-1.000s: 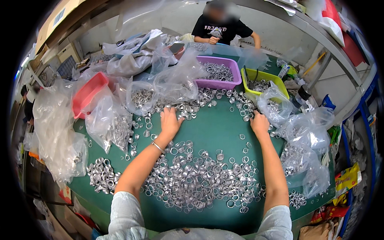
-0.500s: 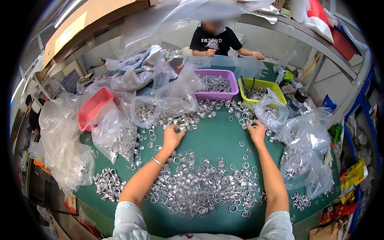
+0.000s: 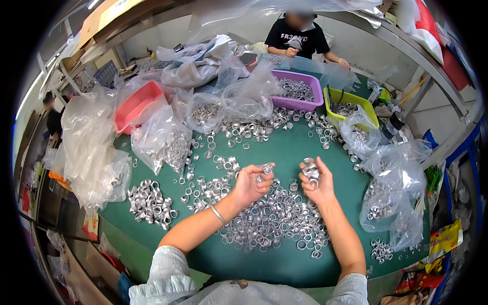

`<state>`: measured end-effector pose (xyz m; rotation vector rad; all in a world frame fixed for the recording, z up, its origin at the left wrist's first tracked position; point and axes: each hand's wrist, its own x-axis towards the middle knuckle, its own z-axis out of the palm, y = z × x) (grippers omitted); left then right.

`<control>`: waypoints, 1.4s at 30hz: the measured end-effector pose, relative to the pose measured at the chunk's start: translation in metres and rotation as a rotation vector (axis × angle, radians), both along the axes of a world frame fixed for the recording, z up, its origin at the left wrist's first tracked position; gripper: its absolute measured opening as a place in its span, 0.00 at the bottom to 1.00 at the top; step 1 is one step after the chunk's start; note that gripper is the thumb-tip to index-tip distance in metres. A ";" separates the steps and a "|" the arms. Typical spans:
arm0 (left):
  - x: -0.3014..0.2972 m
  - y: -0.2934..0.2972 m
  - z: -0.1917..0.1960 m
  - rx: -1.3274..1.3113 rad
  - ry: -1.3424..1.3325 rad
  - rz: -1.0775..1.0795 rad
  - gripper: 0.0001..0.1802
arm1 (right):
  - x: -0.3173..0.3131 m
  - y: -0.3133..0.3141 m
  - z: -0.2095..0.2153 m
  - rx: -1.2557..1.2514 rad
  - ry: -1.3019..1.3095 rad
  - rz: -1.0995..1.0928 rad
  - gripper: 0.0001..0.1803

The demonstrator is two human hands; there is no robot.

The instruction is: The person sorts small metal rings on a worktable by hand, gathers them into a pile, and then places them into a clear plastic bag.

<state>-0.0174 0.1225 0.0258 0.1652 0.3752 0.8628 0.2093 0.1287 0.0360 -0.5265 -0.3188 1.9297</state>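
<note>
Both hands are raised above the green table (image 3: 203, 269), over a wide pile of shiny silver metal rings (image 3: 269, 221). My left hand (image 3: 247, 187), palm turned up, has its fingers curled around a few metal rings; one ring (image 3: 267, 168) shows at the fingertips. A short gap away, my right hand (image 3: 321, 189) holds several more silver rings (image 3: 310, 173) between thumb and fingers. A separate heap of rings (image 3: 150, 204) lies to the left of my left forearm. Behind the hands, more loose rings (image 3: 249, 132) form a band along the back.
A purple basin (image 3: 319, 96) and a yellow-green basin (image 3: 333, 122) hold rings at the back. Leftward stands a tilted pink basin (image 3: 124, 109) among clear plastic bags (image 3: 157, 137). More bags (image 3: 394, 162) line the right edge. Across the table sits another person (image 3: 299, 40).
Both hands have come back toward me from the far band of rings and closer together, now with rings in them. The view has shifted, and the main pile's upper edge is partly covered.
</note>
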 end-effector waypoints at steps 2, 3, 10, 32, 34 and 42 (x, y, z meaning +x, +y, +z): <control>-0.002 -0.017 -0.010 0.043 -0.102 -0.072 0.18 | -0.019 -0.019 0.008 -0.005 -0.128 0.015 0.16; 0.004 -0.030 -0.007 -0.003 0.012 -0.047 0.18 | -0.029 -0.034 0.013 0.065 -0.278 -0.053 0.14; 0.035 -0.124 0.021 -0.114 0.057 0.163 0.17 | -0.080 -0.113 0.024 1.202 -1.356 -0.371 0.17; -0.265 -0.130 0.013 0.285 1.627 1.286 0.11 | -0.062 -0.197 0.015 0.991 -1.459 -0.052 0.09; -0.294 -0.132 -0.009 0.518 2.153 1.387 0.09 | -0.061 -0.200 0.011 0.986 -1.464 -0.012 0.09; -0.307 -0.144 -0.029 0.842 2.489 0.828 0.08 | -0.067 -0.197 0.004 1.048 -1.449 -0.029 0.07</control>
